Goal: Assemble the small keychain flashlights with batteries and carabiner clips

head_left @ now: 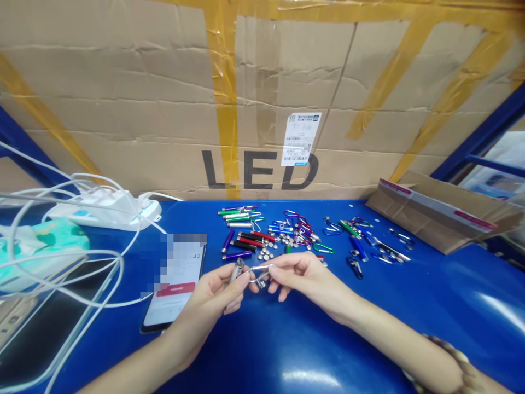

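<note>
My left hand (205, 301) is closed around a small silver metal tube (237, 269), like a keychain flashlight body, which sticks up between thumb and fingers. Pinched in the fingertips of my right hand (309, 276) is a silver carabiner (259, 268); its left end reaches the left fingertips. A small silver end piece (261, 283) hangs just below it. Just beyond both hands lie red and black tubes (250, 241), purple tubes (238, 255) and several button cells (266, 255). Fingers partly hide where the tube and carabiner meet.
Coloured carabiners (301, 221) and blue tubes (359, 247) lie farther back on the blue table (254, 350). A phone (174, 301) rests at left, near white cables (118, 273) and a power strip (139, 213). An open cardboard box (435, 213) is at right; a large carton (164, 109) stands behind.
</note>
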Action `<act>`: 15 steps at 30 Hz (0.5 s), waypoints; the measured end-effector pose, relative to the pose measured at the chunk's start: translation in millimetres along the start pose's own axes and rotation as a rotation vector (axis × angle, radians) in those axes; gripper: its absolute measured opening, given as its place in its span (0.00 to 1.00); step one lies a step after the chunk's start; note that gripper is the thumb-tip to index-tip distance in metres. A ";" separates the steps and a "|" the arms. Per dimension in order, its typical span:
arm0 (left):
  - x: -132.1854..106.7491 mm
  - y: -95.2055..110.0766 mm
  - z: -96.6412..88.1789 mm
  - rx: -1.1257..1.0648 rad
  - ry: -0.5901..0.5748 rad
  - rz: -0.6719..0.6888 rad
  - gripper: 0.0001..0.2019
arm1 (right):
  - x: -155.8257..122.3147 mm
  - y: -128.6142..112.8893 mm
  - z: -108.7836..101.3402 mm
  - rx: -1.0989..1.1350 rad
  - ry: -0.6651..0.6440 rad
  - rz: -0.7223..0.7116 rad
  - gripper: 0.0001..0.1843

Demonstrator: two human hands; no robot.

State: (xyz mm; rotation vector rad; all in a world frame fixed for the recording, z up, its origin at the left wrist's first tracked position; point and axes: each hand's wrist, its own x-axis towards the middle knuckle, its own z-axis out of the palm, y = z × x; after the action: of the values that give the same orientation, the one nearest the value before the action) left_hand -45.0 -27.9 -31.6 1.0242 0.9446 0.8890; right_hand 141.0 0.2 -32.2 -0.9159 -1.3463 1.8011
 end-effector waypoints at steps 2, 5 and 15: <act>-0.1 0.7 0.3 0.011 0.002 -0.006 0.14 | -0.7 -0.7 0.5 -0.019 0.000 -0.007 0.13; 0.8 1.9 0.7 0.013 0.003 -0.011 0.14 | -1.6 -1.8 1.7 -0.038 -0.018 0.005 0.14; -0.1 0.9 -0.6 0.050 -0.004 -0.024 0.13 | -2.3 1.8 6.8 -0.063 -0.009 0.052 0.15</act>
State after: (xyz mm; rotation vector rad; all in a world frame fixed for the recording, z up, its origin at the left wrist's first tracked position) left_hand -45.7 -27.5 -30.9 1.0551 0.9777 0.8470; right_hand 136.1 -5.4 -32.2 -0.9856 -1.4033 1.8132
